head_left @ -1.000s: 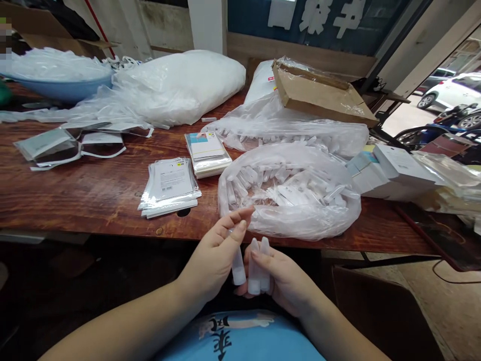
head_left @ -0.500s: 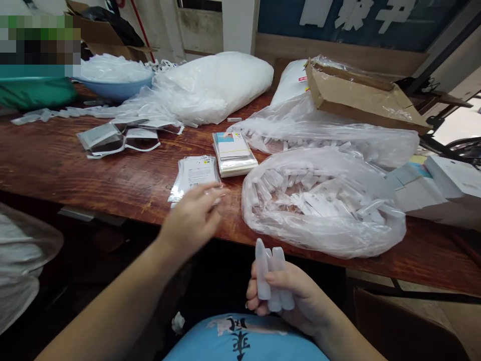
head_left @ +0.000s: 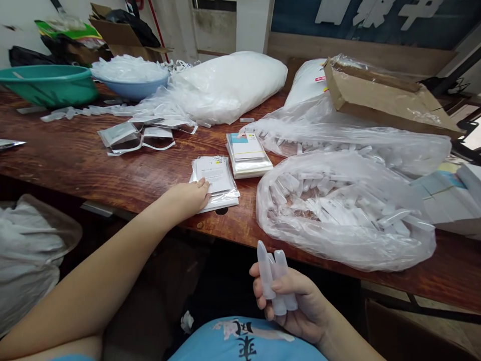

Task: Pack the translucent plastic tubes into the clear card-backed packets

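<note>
Right hand (head_left: 306, 298) around three tubes (head_left: 265, 271); left hand (head_left: 186, 199) on packets (head_left: 217, 173), grip unclear, card stack (head_left: 248, 150) and bag (head_left: 319, 246) beyond.

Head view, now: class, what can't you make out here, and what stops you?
All in the head view:
Packets: print too small to read; lower ones covered by the top ones and left hand.
Middle tube: partly hidden by the front tube and right hand.
Green basin: bottom hidden by its near wall.
Silver item: cut off by left edge.
</note>
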Tool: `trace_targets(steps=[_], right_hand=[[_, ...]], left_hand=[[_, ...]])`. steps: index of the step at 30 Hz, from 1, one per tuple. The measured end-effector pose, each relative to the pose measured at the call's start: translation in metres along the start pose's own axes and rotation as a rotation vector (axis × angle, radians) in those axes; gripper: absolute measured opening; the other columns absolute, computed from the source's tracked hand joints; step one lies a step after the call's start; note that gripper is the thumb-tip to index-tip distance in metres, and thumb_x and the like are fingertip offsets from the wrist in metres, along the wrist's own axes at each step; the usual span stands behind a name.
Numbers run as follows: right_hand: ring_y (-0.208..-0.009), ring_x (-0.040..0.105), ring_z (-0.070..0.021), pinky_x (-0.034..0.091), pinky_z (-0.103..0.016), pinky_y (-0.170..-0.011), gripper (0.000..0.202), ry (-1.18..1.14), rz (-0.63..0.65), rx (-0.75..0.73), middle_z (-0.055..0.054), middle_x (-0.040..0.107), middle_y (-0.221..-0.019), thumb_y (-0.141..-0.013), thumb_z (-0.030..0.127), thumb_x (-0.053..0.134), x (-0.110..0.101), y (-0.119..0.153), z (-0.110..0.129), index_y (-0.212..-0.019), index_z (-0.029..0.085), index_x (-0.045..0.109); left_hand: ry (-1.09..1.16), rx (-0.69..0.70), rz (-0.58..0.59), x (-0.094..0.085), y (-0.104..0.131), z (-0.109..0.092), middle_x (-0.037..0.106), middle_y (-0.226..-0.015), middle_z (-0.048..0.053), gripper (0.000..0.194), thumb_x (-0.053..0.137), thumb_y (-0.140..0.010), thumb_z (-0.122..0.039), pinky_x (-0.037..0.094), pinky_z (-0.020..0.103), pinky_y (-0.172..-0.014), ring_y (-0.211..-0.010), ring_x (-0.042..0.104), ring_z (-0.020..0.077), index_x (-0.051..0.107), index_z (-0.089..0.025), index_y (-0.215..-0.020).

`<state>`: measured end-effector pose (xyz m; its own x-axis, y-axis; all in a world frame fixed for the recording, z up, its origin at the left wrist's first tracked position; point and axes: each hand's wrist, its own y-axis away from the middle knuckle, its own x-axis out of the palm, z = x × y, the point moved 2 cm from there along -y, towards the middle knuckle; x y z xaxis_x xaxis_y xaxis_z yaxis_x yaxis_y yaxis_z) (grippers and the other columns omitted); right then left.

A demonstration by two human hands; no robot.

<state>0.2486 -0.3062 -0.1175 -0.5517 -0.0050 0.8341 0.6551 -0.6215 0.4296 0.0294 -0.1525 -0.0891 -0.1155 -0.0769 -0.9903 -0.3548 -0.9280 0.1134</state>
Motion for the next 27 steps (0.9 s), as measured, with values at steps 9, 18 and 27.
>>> trace_targets(steps=[9,18,27], right_hand=[[-0.072,0.063,-0.0142,0.049,-0.025,-0.063,0.033,0.068,-0.023,0.001,-0.002,0.064,-0.075,-0.059,0.011,0.067,0.009,0.0,0.001,-0.092,0.013,0.061],[-0.066,0.063,-0.0128,0.047,-0.02,-0.058,0.037,0.187,0.089,0.229,-0.007,0.066,-0.076,-0.057,0.014,0.073,0.027,-0.01,-0.012,-0.093,0.007,0.064],[-0.06,0.06,-0.0068,0.045,-0.015,-0.059,0.022,0.193,-0.213,0.203,-0.006,0.063,-0.068,-0.061,0.017,0.074,0.013,0.002,-0.013,-0.077,0.005,0.067]], left_hand=[[0.202,-0.164,-0.472,-0.029,0.045,-0.013,0.051,-0.125,0.009,0.039,0.034,-0.083,-0.017,0.033,0.034,-0.1,-0.114,0.047,0.0233,0.057,-0.012,-0.114],[1.616,-0.449,-0.463,0.005,0.11,-0.1,0.038,-0.137,-0.005,0.049,0.049,-0.083,-0.024,0.029,0.03,-0.103,-0.124,0.036,0.0173,0.036,-0.036,-0.129],[2.304,-0.498,-0.053,0.017,0.109,-0.128,0.066,-0.097,0.009,0.04,0.052,-0.079,-0.02,0.048,0.029,-0.075,-0.083,0.061,0.018,0.049,-0.017,-0.119]])
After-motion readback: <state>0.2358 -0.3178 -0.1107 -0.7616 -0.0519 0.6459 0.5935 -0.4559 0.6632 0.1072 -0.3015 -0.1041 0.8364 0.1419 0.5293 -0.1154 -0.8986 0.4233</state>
